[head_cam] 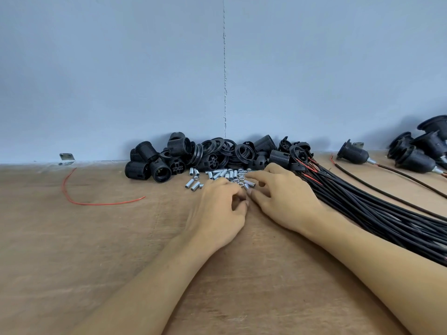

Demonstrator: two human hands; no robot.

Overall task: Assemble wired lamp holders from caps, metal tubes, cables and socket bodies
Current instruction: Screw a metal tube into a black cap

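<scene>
Likely tube-picking step: left hand (217, 209) curled, contents hidden; right hand (280, 197) spread loosely over metal tubes (219, 174); next, pinch one tube clear.

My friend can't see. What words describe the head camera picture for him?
A person's left hand and right hand reach into a heap of small metal tubes on a wooden table. Black socket bodies are piled behind against the wall, a bundle of black cables lies to the right, and a loose red wire to the left.
</scene>
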